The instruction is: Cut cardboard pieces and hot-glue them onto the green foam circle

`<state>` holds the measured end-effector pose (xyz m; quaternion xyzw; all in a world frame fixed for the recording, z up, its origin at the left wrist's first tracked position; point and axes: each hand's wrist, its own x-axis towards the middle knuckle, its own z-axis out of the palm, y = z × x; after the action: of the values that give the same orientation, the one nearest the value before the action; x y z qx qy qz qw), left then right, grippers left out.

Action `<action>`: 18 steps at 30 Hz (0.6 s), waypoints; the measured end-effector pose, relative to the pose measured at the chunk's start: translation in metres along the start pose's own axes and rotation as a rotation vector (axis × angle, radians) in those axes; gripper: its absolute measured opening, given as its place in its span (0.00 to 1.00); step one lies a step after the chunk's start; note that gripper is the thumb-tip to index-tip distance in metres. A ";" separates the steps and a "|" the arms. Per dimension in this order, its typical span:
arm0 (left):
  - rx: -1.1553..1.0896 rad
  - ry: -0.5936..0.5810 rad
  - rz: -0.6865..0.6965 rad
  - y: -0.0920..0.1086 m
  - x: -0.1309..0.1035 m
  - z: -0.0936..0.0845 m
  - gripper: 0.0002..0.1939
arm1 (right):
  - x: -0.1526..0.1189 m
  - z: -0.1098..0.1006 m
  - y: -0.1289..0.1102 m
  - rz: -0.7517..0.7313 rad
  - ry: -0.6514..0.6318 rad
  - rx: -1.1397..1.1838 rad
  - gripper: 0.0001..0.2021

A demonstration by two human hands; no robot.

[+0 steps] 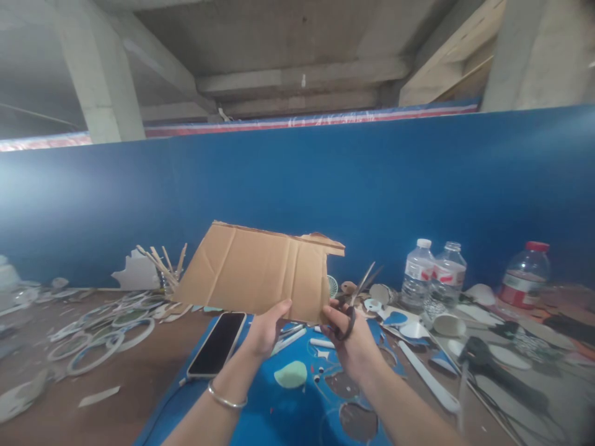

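A creased sheet of brown cardboard (255, 266) is held up above the table, tilted, with a narrow strip jutting from its upper right corner. My left hand (268, 328) grips its lower edge, thumb on the near face and the other fingers hidden behind. My right hand (351, 341) has black-handled scissors (357, 291) in it, the blades pointing up and spread a little apart. Its fingertips also touch the cardboard's lower right corner. Below the hands lie a blue mat (260, 402), a pale green cut-out (290, 375) and a smartphone (217, 345).
White rings (100, 353) and scraps cover the left of the brown table (139, 396). Wooden sticks (167, 263) stand in a holder. Two clear bottles (418, 272), a red-capped bottle (525, 275) and a black glue gun (502, 375) are on the right. A blue partition (297, 179) closes the back.
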<state>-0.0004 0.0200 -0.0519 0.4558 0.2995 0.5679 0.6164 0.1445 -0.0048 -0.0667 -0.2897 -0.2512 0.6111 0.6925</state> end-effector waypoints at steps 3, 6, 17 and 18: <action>-0.107 -0.130 -0.005 0.002 -0.002 0.004 0.16 | 0.001 0.000 -0.002 -0.004 -0.058 0.020 0.13; -0.174 -0.142 -0.070 0.001 -0.002 0.004 0.14 | 0.001 -0.001 -0.002 0.000 -0.104 0.021 0.11; 0.285 0.071 0.028 -0.026 -0.002 0.000 0.15 | 0.008 -0.007 0.002 -0.097 -0.111 -0.200 0.08; 0.290 0.104 0.046 -0.024 0.000 -0.003 0.16 | 0.007 -0.007 0.002 -0.103 -0.129 -0.245 0.09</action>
<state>0.0074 0.0220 -0.0745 0.5170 0.3994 0.5556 0.5143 0.1491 0.0020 -0.0729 -0.3190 -0.3826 0.5570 0.6646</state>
